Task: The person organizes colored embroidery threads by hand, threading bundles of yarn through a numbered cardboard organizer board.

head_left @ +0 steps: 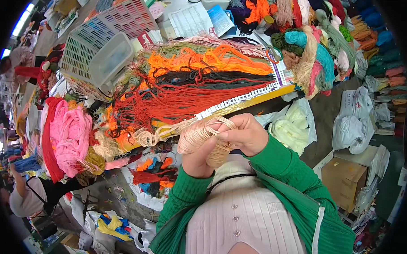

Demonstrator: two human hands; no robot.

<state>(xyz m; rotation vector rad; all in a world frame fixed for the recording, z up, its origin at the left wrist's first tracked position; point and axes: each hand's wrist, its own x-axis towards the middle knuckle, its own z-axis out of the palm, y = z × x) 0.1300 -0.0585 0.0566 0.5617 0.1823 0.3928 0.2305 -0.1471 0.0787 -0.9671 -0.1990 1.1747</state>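
Observation:
A bundle of pale peach thread (pixel 194 140) is wound around my left hand (pixel 199 160), whose fingers are mostly hidden under the strands. My right hand (pixel 246 134) pinches some strands at the right side of the bundle, close to my left hand. Both hands are in front of my chest, just past the table edge. Behind them, rows of orange (pixel 206 60), black (pixel 214 79) and red thread (pixel 177 99) lie across the table, their ends along a strip of white tabs (pixel 240 100). A loose pale strand (pixel 145 137) trails on the table to the left.
A plastic basket (pixel 83 51) and clear tub (pixel 111 59) stand at the back left. Pink skeins (pixel 68 135) are piled at left, mixed skeins (pixel 318 55) at right. A cardboard box (pixel 343 181) sits right. Another person (pixel 28 197) is at far left.

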